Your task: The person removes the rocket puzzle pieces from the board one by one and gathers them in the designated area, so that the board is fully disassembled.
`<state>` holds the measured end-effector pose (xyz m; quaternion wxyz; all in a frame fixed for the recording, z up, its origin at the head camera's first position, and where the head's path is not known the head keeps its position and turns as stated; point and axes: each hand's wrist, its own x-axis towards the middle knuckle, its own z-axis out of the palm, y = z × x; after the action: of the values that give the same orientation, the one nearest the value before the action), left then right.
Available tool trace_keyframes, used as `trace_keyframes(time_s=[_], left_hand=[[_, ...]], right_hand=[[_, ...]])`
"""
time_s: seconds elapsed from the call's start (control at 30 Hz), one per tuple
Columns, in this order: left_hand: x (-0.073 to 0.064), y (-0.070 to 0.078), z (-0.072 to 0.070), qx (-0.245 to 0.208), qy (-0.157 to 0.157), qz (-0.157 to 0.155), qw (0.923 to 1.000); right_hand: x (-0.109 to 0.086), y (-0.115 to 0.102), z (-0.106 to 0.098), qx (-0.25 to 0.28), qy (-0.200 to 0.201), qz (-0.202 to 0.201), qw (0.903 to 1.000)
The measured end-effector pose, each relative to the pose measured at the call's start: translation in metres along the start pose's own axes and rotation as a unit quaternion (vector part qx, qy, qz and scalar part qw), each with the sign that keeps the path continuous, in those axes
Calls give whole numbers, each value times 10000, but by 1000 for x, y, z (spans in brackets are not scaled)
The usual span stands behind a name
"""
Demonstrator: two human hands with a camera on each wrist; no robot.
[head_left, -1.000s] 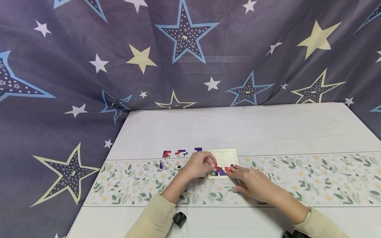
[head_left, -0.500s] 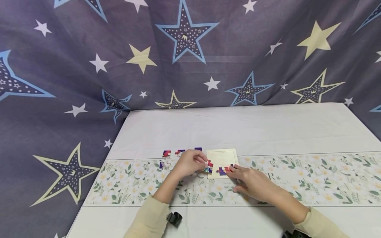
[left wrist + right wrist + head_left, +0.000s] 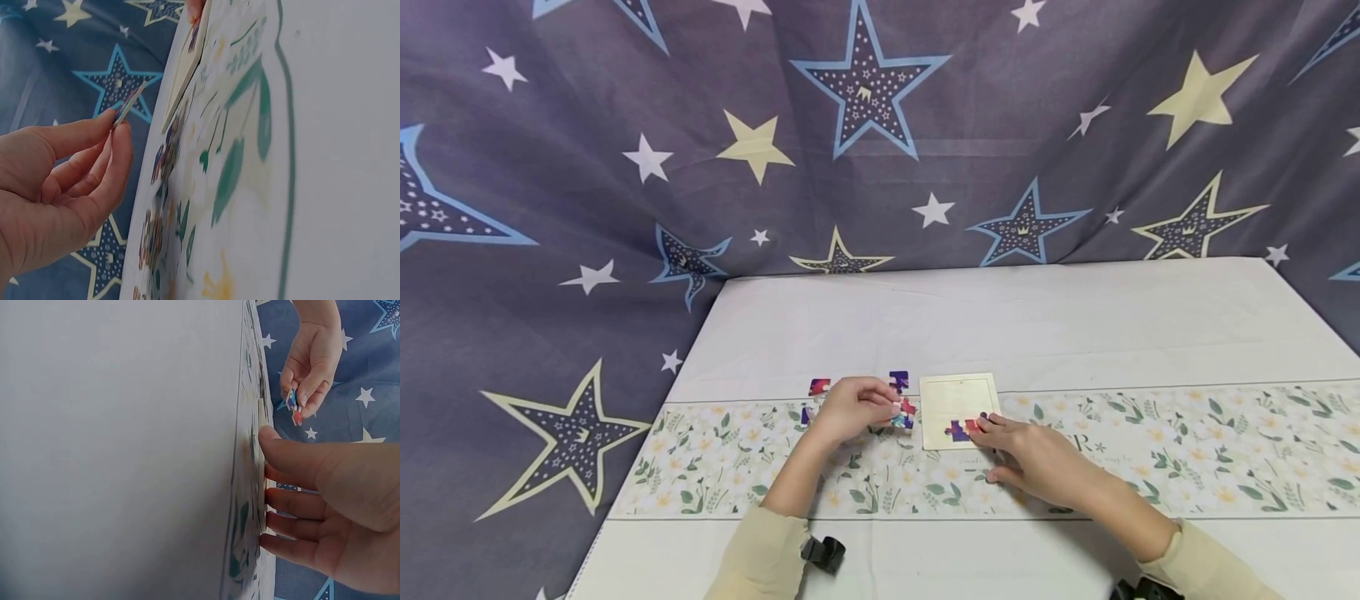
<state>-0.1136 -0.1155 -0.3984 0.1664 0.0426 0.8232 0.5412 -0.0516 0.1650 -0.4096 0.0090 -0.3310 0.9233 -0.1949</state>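
In the head view my left hand (image 3: 853, 407) pinches a red, blue and green jigsaw piece (image 3: 907, 413) above the table, left of the tray. The left wrist view shows that piece (image 3: 129, 104) edge-on between thumb and fingertips, lifted off the cloth. A pale wooden puzzle tray (image 3: 957, 398) lies flat with a purple jigsaw piece (image 3: 957, 431) and a red jigsaw piece (image 3: 973, 426) along its lower edge. My right hand (image 3: 1041, 460) rests its fingertips on the tray's lower right corner, partly covering the red piece. In the right wrist view its fingers (image 3: 294, 503) are extended.
Loose jigsaw pieces lie left of the tray: a purple one (image 3: 898, 379), a red one (image 3: 819, 387) and others partly behind the left hand. A floral strip (image 3: 1150, 450) crosses the white tablecloth (image 3: 1000, 325). A star-patterned curtain (image 3: 880, 208) stands behind the table.
My left hand has lifted the red, blue and green piece out of the tray and carried it left. The right hand has stayed on the tray's corner.
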Motion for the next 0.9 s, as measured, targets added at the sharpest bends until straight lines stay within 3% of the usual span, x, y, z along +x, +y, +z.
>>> trace_keyframes(time_s=[0.43, 0.73, 0.9], left_hand=[[-14, -11, -26, -55, 398, 22, 9992], [-30, -17, -51, 1, 988, -271, 9947], [-39, -22, -65, 109, 1093, -343, 9934]], right_hand=[[0, -1, -1, 45, 1, 32, 10000], [0, -1, -1, 67, -30, 15, 10000], [1, 0, -1, 52, -59, 12, 10000]])
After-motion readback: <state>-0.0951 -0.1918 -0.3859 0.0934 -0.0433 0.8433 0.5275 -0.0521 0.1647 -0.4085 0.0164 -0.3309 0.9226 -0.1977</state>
